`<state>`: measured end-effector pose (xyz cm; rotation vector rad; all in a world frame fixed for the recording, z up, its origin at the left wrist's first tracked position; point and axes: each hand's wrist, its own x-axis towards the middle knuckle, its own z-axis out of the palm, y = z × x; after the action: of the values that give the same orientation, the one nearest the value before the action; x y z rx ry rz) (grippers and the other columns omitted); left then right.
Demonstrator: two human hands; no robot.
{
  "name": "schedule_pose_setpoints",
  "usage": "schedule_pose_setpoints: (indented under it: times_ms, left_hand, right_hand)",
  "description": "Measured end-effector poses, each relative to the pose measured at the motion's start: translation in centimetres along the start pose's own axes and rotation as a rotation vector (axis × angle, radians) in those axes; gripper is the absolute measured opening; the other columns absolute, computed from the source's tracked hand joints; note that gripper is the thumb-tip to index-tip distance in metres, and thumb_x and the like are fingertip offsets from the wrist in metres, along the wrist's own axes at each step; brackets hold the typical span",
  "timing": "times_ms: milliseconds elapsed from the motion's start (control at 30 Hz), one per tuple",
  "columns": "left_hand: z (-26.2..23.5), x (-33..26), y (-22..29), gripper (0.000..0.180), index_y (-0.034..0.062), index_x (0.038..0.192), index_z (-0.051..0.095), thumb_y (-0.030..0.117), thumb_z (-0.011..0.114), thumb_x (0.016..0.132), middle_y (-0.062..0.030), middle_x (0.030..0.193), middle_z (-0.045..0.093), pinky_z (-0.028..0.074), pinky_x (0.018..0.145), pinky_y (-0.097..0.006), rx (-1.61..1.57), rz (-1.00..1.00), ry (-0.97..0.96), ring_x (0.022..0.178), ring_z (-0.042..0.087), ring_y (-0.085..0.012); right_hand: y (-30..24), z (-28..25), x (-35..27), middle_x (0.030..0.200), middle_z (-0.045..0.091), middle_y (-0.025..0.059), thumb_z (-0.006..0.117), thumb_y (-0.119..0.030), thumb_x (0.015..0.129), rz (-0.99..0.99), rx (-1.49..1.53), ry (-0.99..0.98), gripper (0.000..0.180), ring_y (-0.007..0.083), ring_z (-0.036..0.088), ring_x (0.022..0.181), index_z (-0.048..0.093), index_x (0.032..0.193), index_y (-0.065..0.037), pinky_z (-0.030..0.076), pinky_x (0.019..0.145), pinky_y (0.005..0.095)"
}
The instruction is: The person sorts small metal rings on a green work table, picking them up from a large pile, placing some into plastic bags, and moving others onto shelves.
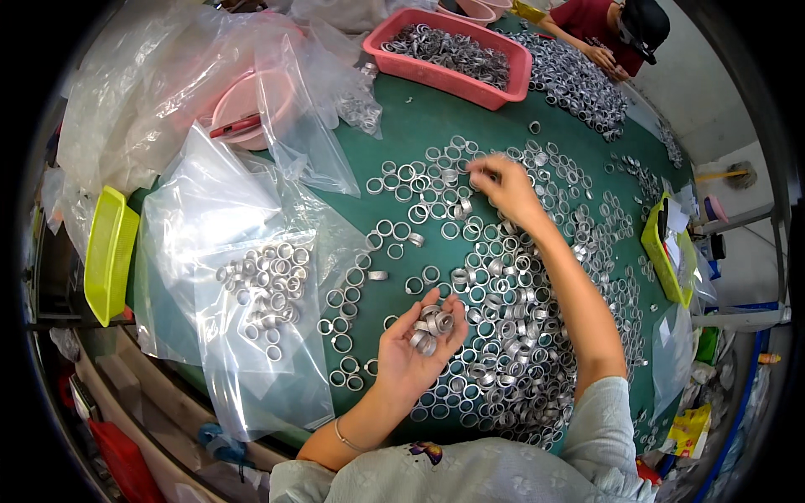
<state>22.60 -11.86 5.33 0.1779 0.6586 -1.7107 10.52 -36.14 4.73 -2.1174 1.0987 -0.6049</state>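
Note:
My left hand is palm up, its fingers curled around several small silver metal rings. Farther out, my right hand reaches over the rings spread on the green table, fingers bent and thumb close to them. Whatever its fingertips grip is hidden. Loose metal rings lie flat in a single layer just left of that hand. Beneath my right forearm spreads a dense heap of the same rings. Left of my left hand, a transparent plastic bag has a group of rings in or on it.
A pink tray full of metal pieces stands at the back. Green baskets sit at the left edge and right edge. Plastic sheeting and a pink bowl with a red object fill the back left. Another person handles rings at the far right.

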Motion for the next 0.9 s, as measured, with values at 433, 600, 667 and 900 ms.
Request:
schedule_pose_setpoints:
  times_ms: [433, 600, 667, 900]
  left_hand:
    - [-1.7, 0.4, 0.9, 0.014, 0.0049, 0.093, 0.060, 0.016, 0.053, 0.090, -0.0034, 0.084, 0.044, 0.028, 0.036, -0.016, -0.072, -0.060, -0.042, 0.074, 0.040, -0.0099]
    - [-2.4, 0.5, 0.9, 0.015, 0.0037, 0.097, 0.057, 0.016, 0.052, 0.090, -0.0051, 0.087, 0.049, 0.031, 0.039, -0.017, -0.095, -0.084, -0.110, 0.074, 0.043, -0.0115]
    - [-2.2, 0.5, 0.9, 0.014, 0.0039, 0.095, 0.058, 0.016, 0.053, 0.090, -0.0042, 0.086, 0.047, 0.031, 0.038, -0.017, -0.082, -0.077, -0.078, 0.073, 0.042, -0.0106]
    - [-1.5, 0.4, 0.6, 0.011, 0.0047, 0.090, 0.058, 0.015, 0.053, 0.089, -0.0016, 0.082, 0.043, 0.029, 0.037, -0.017, -0.079, -0.070, 0.001, 0.071, 0.040, -0.0083]
  right_hand:
    - [4.8, 2.6, 4.1, 0.084, 0.060, 0.0096, 0.064, -0.004, 0.075, -0.153, -0.182, 0.270, 0.011, 0.0219, 0.056, 0.082, 0.065, 0.086, -0.002, 0.045, 0.074, 0.0323]
    - [0.9, 0.5, 0.6, 0.089, 0.062, 0.0045, 0.059, -0.009, 0.085, 0.268, 0.770, 0.047, 0.014, 0.0102, 0.055, 0.081, 0.061, 0.096, 0.000, 0.044, 0.071, 0.0234]
    - [-0.3, 0.1, -0.9, 0.103, 0.060, 0.0087, 0.054, -0.009, 0.088, 0.323, 1.082, -0.055, 0.019, 0.0118, 0.056, 0.082, 0.056, 0.104, 0.001, 0.045, 0.071, 0.0241]
    - [-0.7, -0.4, -2.4, 0.115, 0.054, 0.0142, 0.049, -0.009, 0.090, 0.366, 1.407, -0.189, 0.027, 0.0156, 0.056, 0.085, 0.049, 0.116, -0.001, 0.047, 0.072, 0.0296]
